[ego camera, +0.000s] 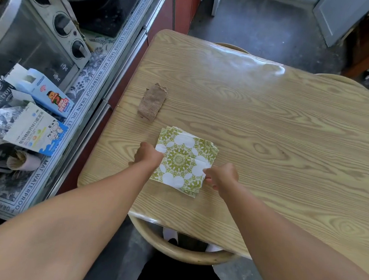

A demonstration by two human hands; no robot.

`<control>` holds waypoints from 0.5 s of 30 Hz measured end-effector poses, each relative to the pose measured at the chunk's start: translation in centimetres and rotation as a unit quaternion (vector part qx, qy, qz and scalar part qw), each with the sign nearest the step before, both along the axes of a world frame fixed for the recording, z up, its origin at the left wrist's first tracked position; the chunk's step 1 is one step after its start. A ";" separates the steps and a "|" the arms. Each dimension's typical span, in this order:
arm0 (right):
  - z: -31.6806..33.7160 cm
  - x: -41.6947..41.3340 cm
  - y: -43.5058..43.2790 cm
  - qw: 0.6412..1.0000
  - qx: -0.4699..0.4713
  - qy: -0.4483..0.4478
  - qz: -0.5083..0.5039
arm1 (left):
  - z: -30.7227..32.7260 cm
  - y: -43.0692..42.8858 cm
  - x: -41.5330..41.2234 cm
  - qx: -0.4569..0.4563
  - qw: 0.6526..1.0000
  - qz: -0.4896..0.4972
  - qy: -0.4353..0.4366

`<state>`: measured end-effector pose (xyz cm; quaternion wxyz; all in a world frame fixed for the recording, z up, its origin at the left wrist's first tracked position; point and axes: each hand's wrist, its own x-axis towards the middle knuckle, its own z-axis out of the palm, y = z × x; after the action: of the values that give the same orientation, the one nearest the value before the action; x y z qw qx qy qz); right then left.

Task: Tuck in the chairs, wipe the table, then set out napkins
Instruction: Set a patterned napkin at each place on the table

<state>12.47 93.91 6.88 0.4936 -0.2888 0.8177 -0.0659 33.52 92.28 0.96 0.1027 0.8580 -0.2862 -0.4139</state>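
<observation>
Toward the near left corner of the wood-grain table [269,129] lies a stack of napkins [184,162], square, white with a green medallion print, its sheets fanned slightly out of line. The left hand [148,155] sits at the stack's left edge with its fingers curled and its thumb side against the paper, holding that edge. The right hand [220,175] pinches the right edge, where the uppermost sheets lift a little off the rest.

Just beyond the stack, apart from it, a folded brown cloth [152,102] rests on the tabletop near the left edge. A rounded wooden chair back [169,248] sits against the table's near edge, below the forearms. Two more chair backs [232,47] show at the far edge, tucked close.

Beside the table on the left runs a counter covered by a printed table mat [85,113]. On it stand a toaster oven [32,37] and two opened cartons [47,93], one blue, one white and blue.
</observation>
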 end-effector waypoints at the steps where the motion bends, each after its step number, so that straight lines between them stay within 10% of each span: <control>1: 0.0 0.0 0.0 1.000 0.001 -0.007 -0.011 | -0.3 -0.1 -0.1 0.003 1.000 0.000 -0.004; 8: 0.4 0.4 0.4 0.997 -0.010 -0.044 -0.065 | 4.4 0.5 -2.5 0.031 0.996 -0.060 -0.052; 15: 0.6 0.9 0.8 0.995 0.006 -0.082 -0.053 | 5.3 1.4 -2.9 -0.039 0.995 -0.028 0.092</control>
<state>13.40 94.74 7.45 0.5563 -0.2361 0.7890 -0.1105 30.63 93.69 6.24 0.1502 0.8033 -0.3156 -0.4822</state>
